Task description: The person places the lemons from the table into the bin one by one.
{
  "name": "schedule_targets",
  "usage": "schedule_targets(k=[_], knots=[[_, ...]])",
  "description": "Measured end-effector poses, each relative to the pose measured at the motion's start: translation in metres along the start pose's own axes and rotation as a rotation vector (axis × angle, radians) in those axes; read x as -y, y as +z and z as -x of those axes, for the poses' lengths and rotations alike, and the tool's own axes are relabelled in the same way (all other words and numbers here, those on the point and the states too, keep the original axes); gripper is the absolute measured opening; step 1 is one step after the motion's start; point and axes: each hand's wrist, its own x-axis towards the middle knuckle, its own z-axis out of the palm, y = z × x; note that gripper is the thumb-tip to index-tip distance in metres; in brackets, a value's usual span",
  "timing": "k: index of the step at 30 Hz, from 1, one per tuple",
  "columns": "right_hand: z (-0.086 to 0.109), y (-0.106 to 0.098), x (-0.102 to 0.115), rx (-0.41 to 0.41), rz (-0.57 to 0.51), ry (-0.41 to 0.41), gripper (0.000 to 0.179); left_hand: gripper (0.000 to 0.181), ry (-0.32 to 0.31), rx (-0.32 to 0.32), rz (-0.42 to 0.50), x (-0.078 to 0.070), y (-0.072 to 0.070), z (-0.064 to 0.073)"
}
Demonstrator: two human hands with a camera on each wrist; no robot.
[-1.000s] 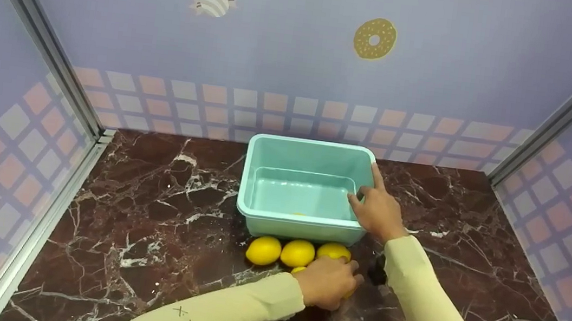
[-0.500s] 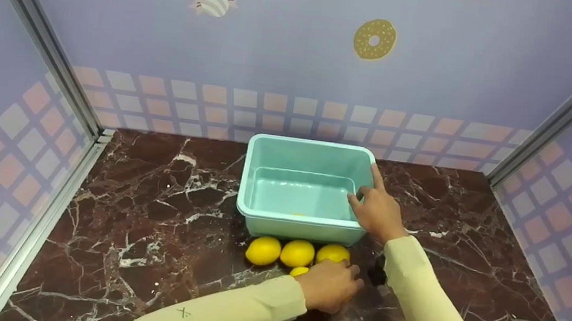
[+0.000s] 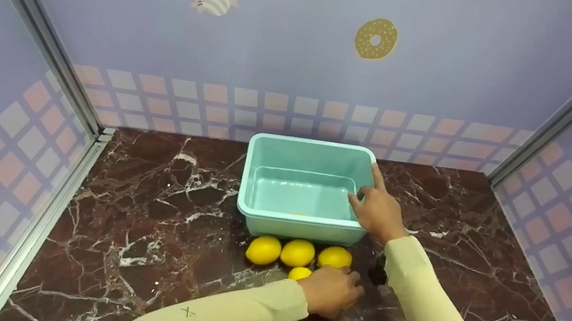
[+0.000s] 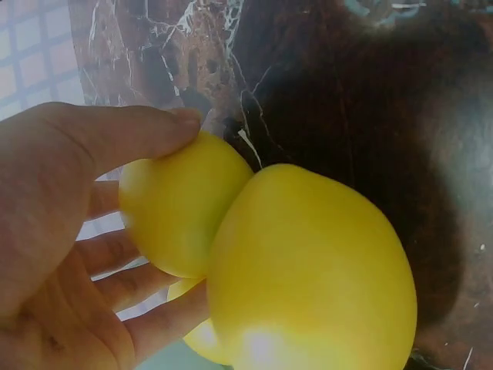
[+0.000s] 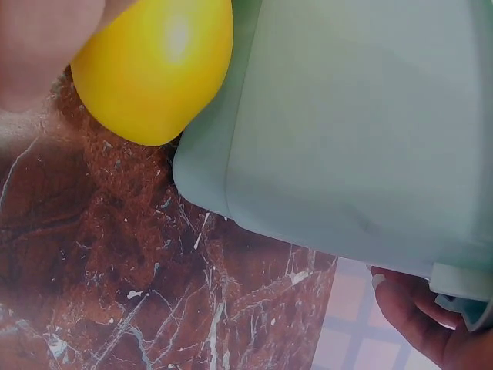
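Note:
My left hand holds a lemon, with the thumb on one side and the fingers on the other. In the left wrist view a larger-looking lemon stands in front of it, touching. A row of 3 lemons, among them the middle lemon, lies along the near side of the light green plastic tub. My right hand grips the tub's right rim, index finger stretched along it and thumb on the inner side. The right wrist view has only some of its fingers at the rim.
The tub stands on a dark red marbled tabletop, near the patterned back wall. A sliver of yellow shows inside the tub behind its front rim. Side panels with metal edging flank the table.
My left hand has shifted slightly towards me and to the right, so more of the right-hand lemon in the row shows. My right hand and the tub stay put.

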Motion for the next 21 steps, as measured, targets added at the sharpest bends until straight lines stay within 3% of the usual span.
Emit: schedule_targets(k=[21], knots=[[-0.0003, -0.0010, 0.0010, 0.013, -0.005, 0.011, 0.042, 0.014, -0.014, -0.002, 0.067, 0.0033, -0.0063, 0.0014]])
